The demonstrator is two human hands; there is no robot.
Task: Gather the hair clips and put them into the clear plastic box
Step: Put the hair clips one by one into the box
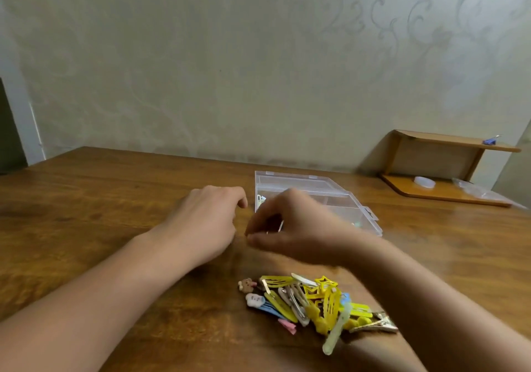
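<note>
A pile of hair clips, mostly yellow with some blue, pink and silver ones, lies on the wooden table near me. Behind it stands the clear plastic box, its lid open and lying flat behind it. My right hand hovers in front of the box and hides part of it. Its thumb and fingertips are pinched together, and a thin pale clip shows between them, blurred. My left hand is just left of the box, knuckles up and fingers loosely curled, with nothing visible in it.
The wooden table runs back to a patterned wall. At the back right stands a small wooden shelf with a blue item on top and a white disc and clear plastic pieces below.
</note>
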